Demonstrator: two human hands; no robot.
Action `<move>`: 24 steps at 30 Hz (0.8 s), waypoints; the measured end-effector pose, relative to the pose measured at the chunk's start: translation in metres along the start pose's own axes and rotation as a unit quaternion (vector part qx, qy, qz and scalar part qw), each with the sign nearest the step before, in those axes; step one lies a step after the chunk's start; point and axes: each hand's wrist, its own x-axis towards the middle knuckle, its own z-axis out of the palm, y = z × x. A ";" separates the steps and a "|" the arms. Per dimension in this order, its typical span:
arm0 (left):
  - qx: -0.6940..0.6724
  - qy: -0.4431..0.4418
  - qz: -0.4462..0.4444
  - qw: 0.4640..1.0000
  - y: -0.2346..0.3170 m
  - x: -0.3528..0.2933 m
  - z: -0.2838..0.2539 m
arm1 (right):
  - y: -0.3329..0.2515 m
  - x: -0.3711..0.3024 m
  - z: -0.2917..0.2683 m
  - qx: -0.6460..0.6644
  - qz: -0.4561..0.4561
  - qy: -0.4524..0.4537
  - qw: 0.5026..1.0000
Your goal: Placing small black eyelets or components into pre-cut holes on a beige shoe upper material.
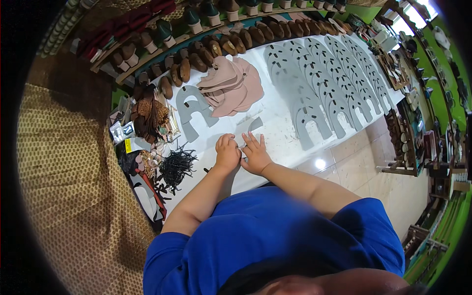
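Note:
Over the near part of the white-topped table, my two hands are close together. My left hand [227, 153] has its fingers curled in; what they hold, if anything, is hidden. Beside it, my right hand [255, 156] lies with its fingers stretched and spread, their tips at a grey shoe-upper piece [254, 125]. Most of that piece is covered by my hands. Farther left is another grey curved upper piece [191, 130] with a small dark strip on it. Behind it sits a loose pile of pink-beige upper pieces [238, 88].
Overlapping rows of grey upper pieces [314, 105] with dark strips cover the table's right side. Brown shoe lasts [246, 38] line its back edge. Thin black strips [177, 167] heap at left beside brown scraps [151, 114]. A shoe rack [410, 123] stands at right.

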 end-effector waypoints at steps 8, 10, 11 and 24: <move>-0.065 -0.062 0.015 0.996 -0.003 0.019 -0.035 | -0.001 -0.002 -0.002 0.008 0.004 -0.015 1.000; -0.078 -0.075 0.024 0.994 -0.001 0.020 -0.041 | -0.001 -0.002 -0.001 0.011 0.005 -0.016 1.000; -0.077 -0.069 0.025 0.994 -0.001 0.019 -0.041 | 0.000 -0.002 0.000 0.008 0.003 -0.015 1.000; -0.060 -0.035 0.006 0.998 -0.008 0.021 -0.021 | -0.004 0.001 -0.006 0.001 0.007 -0.012 1.000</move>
